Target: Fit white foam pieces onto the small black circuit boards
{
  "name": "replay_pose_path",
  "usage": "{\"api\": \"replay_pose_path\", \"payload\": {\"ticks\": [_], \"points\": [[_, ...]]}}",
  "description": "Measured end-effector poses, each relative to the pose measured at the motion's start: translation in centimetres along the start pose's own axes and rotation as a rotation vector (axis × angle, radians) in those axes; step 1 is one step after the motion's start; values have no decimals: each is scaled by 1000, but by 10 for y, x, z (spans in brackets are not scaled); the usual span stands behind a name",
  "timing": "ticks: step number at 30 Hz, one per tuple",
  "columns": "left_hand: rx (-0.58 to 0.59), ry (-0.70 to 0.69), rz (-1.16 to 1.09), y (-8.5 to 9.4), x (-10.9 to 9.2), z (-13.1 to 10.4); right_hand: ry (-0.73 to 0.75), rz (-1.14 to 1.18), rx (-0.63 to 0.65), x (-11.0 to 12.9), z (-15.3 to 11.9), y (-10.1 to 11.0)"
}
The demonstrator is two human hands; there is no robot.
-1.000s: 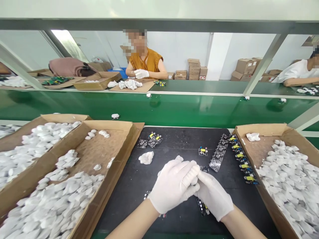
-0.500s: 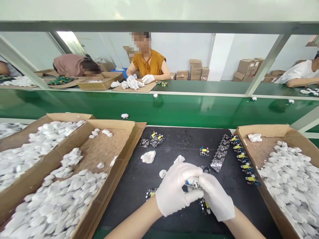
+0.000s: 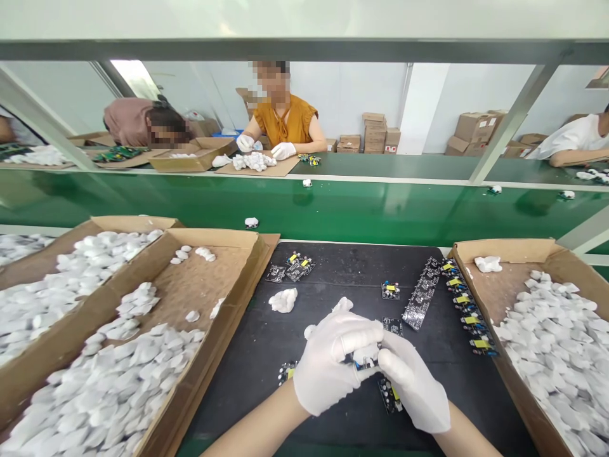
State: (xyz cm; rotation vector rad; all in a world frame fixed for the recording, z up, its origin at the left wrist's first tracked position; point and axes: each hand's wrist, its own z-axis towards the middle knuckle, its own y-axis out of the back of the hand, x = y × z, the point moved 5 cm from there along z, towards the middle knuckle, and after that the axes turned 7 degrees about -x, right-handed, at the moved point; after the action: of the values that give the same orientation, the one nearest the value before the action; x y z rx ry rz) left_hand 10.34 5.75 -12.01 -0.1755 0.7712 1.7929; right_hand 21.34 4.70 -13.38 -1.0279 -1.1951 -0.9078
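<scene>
Both gloved hands meet over the black mat (image 3: 247, 374). My left hand (image 3: 333, 362) is closed around a small circuit board (image 3: 365, 363) with a white lump pressed on its components. My right hand (image 3: 413, 381) grips the same board from the other side, thumb and fingers against it. The fingers partly hide the board. Another circuit board (image 3: 391, 397) lies beneath my right hand, and a further one (image 3: 287, 372) sits left of my left wrist. Close behind the hands is a white lump (image 3: 342, 304); a larger white lump (image 3: 283, 300) rests to the left.
Cardboard trays of white lumps flank the mat: a left tray (image 3: 223, 238) and a right tray (image 3: 504, 249). A board strip (image 3: 421, 295) and a row of boards (image 3: 469, 304) lie at right. Behind runs a green conveyor (image 3: 380, 209); a co-worker (image 3: 285, 120) sits beyond.
My hands have turned the board slightly, and more of the white lump shows between the fingers. Boards on the green conveyor have shifted right. The co-worker's hand has lifted from the pile.
</scene>
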Motion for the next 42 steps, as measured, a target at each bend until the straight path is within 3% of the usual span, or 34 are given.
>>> {"api": "replay_pose_path", "payload": {"ticks": [8, 15, 22, 29, 33, 38, 42], "points": [[-54, 30, -156, 0, -4, 4, -102, 22, -57, -17, -2, 6], [-77, -110, 43, 3, -11, 13, -57, 91, -74, -10, 4, 1], [-113, -16, -10, 3, -8, 8, -134, 160, -33, -24, -5, 3], [-37, -193, 179, 4, -14, 11, -105, -38, -157, -6, 0, 9], [-29, -209, 212, 3, -13, 9, -141, -102, -176, 0, 2, 5], [-15, -190, 198, 1, -11, 8, -129, -115, -240, -10, -1, 8], [-30, -152, 176, 3, -13, 11, -44, -158, -163, -9, -2, 7]]}}
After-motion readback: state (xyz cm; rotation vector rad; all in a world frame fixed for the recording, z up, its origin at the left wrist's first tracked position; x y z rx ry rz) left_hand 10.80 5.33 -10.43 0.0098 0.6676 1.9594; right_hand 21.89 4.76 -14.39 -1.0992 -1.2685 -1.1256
